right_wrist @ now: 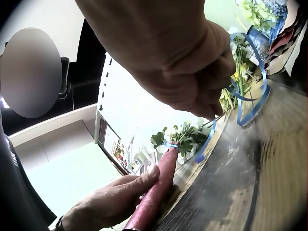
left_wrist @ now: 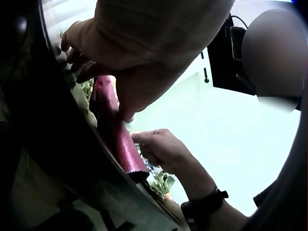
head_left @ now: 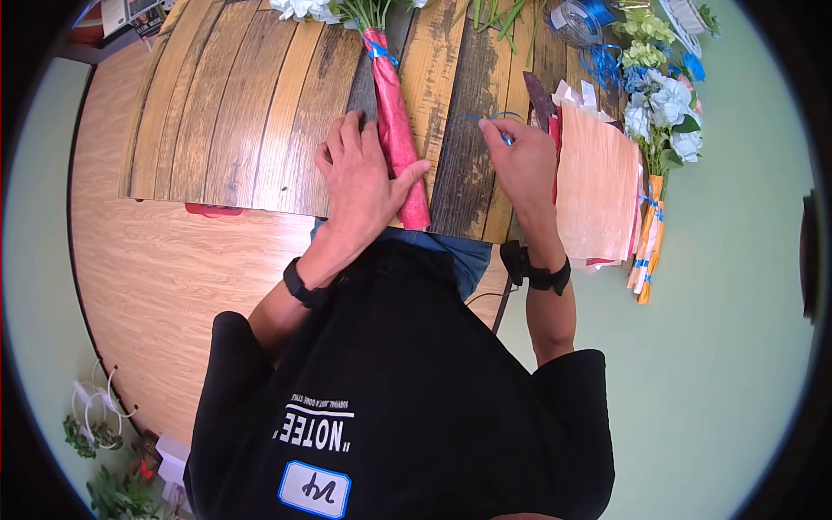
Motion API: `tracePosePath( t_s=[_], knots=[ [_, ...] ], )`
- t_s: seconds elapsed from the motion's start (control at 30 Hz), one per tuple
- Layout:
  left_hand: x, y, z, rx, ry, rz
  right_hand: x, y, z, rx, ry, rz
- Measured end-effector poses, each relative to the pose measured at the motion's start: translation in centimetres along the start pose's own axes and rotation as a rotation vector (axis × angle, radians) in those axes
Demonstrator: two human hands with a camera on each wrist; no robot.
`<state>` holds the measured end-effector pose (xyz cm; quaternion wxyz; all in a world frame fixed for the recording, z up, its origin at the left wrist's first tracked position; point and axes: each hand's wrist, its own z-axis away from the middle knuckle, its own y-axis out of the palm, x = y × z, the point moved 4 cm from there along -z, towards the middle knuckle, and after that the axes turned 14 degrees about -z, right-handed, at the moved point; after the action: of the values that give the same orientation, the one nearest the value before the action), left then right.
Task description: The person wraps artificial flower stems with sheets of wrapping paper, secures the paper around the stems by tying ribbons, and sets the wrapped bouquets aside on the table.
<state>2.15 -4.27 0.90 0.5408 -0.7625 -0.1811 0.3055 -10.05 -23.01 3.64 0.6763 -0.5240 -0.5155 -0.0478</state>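
Note:
A bouquet's stems are wrapped in red paper [head_left: 396, 130], tied near the top with blue ribbon [head_left: 378, 52]; white flowers [head_left: 308, 9] lie at its head. The left hand [head_left: 360, 178] rests on the table with its thumb on the red wrap and its fingers spread beside it. To the right, the right hand [head_left: 524, 160] pinches a thin blue ribbon; in the right wrist view the ribbon [right_wrist: 262, 103] loops and curls from that hand [right_wrist: 207, 86]. The right hand does not touch the wrap.
Right of the right hand lies a stack of pink and red paper [head_left: 598, 182]. Past it is a finished-looking bouquet with pale blue flowers [head_left: 672, 104] and orange-wrapped stems. Ribbon spools [head_left: 576, 22] and loose green stems [head_left: 498, 17] lie at the far edge.

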Motion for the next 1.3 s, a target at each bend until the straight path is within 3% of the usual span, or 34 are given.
tracePosePath(
  t_s=[0.13, 0.3, 0.37, 0.47, 0.5, 0.53, 0.6, 0.63, 0.67, 0.7, 0.73, 0.77, 0.8, 0.87, 1.0, 1.03, 1.07, 1.1, 1.3],
  knots=[
    [-0.6, 0.7, 0.3, -0.047, -0.036, 0.063, -0.2, -0.9, -0.5, -0.114, 0.032, -0.112],
    [-0.6, 0.3, 0.0, -0.073, -0.016, 0.116, 0.4, -0.6, -0.6, -0.122, 0.061, -0.133],
    [0.1, 0.0, -0.2, 0.214, -0.221, 0.516, 0.8, 0.7, -0.2, -0.095, 0.050, -0.154],
    [0.4, -1.6, -0.2, 0.233, -0.320, 0.709, 1.8, 2.9, 0.4, 0.026, -0.008, -0.140],
    [0.1, -3.0, -0.4, 0.120, -0.199, 0.631, 2.5, 3.5, 0.6, 0.087, -0.015, -0.179],
    [0.2, -2.9, -0.3, 0.121, -0.200, 0.626, 2.9, 4.0, 0.8, 0.147, -0.022, -0.217],
    [0.1, -3.4, -0.5, -0.042, -0.049, 0.494, 1.6, 5.8, 0.9, 0.230, -0.026, -0.298],
    [0.3, -3.5, -0.6, -0.045, -0.051, 0.492, 1.2, 6.8, 1.0, 0.377, 0.064, -0.418],
    [0.6, -3.1, -0.8, 0.079, -0.062, 0.607, 1.0, 7.6, 1.2, 0.526, 0.157, -0.534],
    [0.6, -2.7, -0.8, 0.204, -0.073, 0.721, 0.9, 7.6, 1.3, 0.529, 0.157, -0.534],
    [0.7, -2.9, -0.9, 0.204, -0.075, 0.721, 1.7, 7.6, 1.6, 0.615, 0.208, -0.731],
    [0.6, -2.7, -0.9, 0.319, -0.126, 0.843, 2.3, 7.6, 1.9, 0.699, 0.261, -0.928],
    [0.5, -2.4, -0.7, 0.436, -0.178, 0.965, 2.4, 7.4, 1.9, 0.704, 0.264, -0.928],
    [1.4, -1.5, -0.6, 0.468, -0.164, 0.959, 2.3, 7.2, 2.1, 0.838, 0.362, -0.910],
    [2.3, -0.3, -0.6, 0.520, -0.126, 1.085, 2.8, 6.5, 2.6, 0.911, 0.490, -0.922],
    [2.5, -0.9, -0.8, 0.518, -0.133, 1.085, 2.6, 6.4, 2.7, 0.958, 0.543, -0.942],
    [2.7, -1.5, -1.0, 0.628, -0.154, 1.014, 2.5, 6.4, 2.9, 1.002, 0.596, -0.962],
    [2.8, -1.8, -1.0, 0.738, -0.173, 0.941, 2.3, 6.5, 2.9, 1.006, 0.599, -0.962],
    [4.2, -1.3, -0.9, 1.018, -0.098, 0.834, 2.7, 7.1, 3.4, 1.110, 0.617, -1.071]
  ],
)
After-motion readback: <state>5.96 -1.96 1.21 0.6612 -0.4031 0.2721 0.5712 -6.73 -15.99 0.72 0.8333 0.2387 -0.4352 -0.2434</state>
